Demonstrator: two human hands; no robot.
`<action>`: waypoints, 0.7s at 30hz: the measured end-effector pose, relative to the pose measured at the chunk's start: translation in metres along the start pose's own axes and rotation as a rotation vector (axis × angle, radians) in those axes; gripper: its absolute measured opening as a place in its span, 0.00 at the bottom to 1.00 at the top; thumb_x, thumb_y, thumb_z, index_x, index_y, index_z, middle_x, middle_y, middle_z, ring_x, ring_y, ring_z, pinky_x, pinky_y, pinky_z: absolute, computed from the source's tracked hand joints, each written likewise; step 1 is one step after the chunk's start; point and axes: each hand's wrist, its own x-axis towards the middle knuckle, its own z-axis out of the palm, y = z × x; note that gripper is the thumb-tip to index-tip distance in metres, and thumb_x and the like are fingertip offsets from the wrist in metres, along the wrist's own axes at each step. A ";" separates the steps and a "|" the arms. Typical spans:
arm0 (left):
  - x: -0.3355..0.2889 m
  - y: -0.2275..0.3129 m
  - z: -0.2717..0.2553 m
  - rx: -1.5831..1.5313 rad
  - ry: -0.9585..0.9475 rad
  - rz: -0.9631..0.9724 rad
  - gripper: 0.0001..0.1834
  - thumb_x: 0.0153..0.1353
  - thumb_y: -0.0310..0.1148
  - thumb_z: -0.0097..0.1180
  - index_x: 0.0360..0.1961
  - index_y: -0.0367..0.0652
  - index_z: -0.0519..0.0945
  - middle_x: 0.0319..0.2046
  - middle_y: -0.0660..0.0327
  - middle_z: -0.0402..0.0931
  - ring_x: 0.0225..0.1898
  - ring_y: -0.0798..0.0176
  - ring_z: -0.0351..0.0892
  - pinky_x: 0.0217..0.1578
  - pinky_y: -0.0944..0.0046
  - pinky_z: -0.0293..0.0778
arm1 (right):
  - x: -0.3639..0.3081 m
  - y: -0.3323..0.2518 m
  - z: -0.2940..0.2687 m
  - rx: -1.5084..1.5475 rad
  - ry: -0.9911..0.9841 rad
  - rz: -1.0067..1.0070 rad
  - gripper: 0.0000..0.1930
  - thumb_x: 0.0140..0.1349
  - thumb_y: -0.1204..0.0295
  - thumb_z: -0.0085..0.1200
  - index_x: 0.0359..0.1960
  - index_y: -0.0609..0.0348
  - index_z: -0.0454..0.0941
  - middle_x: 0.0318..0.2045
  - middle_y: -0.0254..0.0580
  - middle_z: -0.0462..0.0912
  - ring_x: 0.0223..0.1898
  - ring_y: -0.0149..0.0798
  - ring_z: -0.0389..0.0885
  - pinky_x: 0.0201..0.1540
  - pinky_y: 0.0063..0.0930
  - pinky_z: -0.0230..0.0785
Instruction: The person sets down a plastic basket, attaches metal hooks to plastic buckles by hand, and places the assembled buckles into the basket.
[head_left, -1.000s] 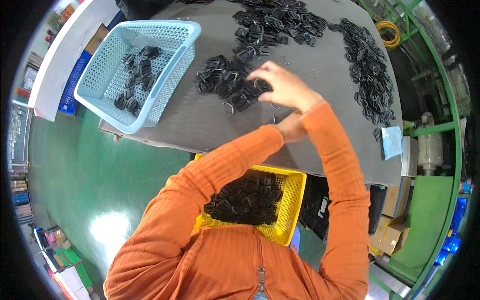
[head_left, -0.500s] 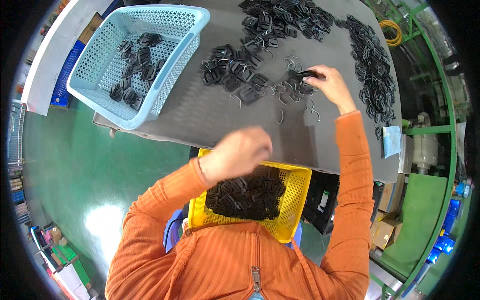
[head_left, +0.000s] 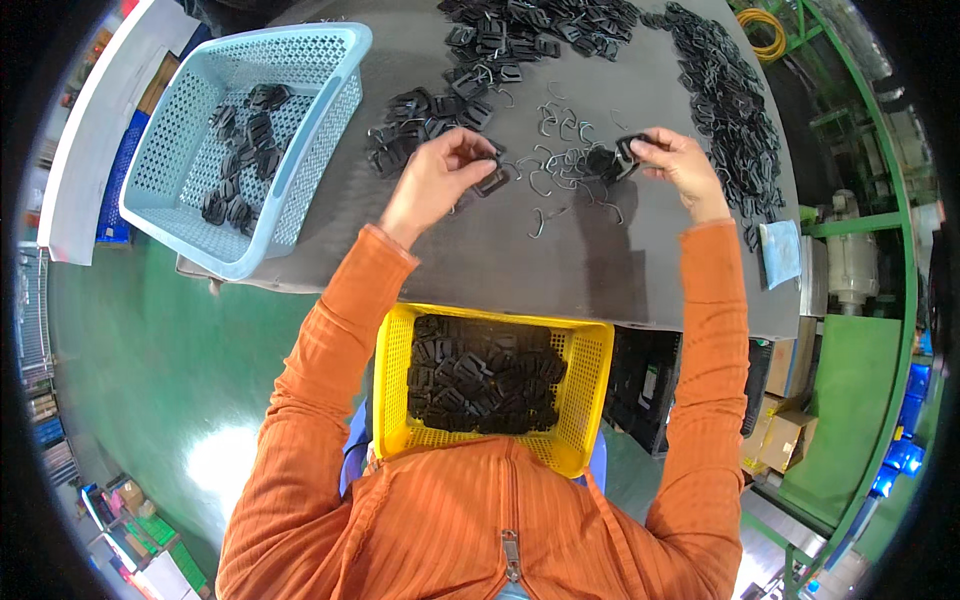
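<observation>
My left hand is over the table, its thumb and fingers closed on a black plastic buckle at the edge of a small pile of black buckles. Further right, my right hand pinches another black plastic buckle between thumb and forefinger. Beneath and beside it lie loose bent wire hooks, with a few dark pieces among them. Fingertips hide part of each held buckle.
Bigger heaps of black buckles and dark hooked pieces lie at the table's back and right. A light blue basket stands left, and a yellow basket of black pieces is before my body. A blue packet lies at the right edge.
My left hand has moved from above the yellow basket up to the buckle pile and closed on a buckle. My right hand still holds its piece, now turned more upright. The view has shifted slightly.
</observation>
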 end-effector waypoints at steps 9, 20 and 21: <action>0.053 0.029 0.068 0.299 -0.065 -0.169 0.16 0.55 0.44 0.59 0.35 0.40 0.78 0.28 0.64 0.77 0.34 0.68 0.76 0.35 0.67 0.72 | -0.026 0.016 -0.014 0.608 0.055 -0.145 0.12 0.59 0.65 0.56 0.44 0.52 0.78 0.31 0.29 0.80 0.35 0.24 0.78 0.31 0.15 0.64; 0.091 0.005 0.108 0.722 -0.118 0.082 0.18 0.48 0.43 0.63 0.35 0.41 0.80 0.31 0.54 0.80 0.38 0.52 0.80 0.40 0.55 0.74 | -0.034 0.022 0.020 -0.423 0.090 -0.158 0.23 0.44 0.61 0.66 0.39 0.64 0.77 0.31 0.44 0.81 0.35 0.38 0.77 0.40 0.27 0.68; 0.092 0.010 0.103 0.648 -0.106 0.125 0.17 0.48 0.42 0.63 0.34 0.40 0.80 0.31 0.53 0.80 0.37 0.53 0.80 0.40 0.57 0.74 | -0.031 0.025 0.010 -0.282 0.031 -0.179 0.17 0.47 0.61 0.65 0.33 0.60 0.79 0.27 0.36 0.80 0.30 0.31 0.76 0.33 0.23 0.66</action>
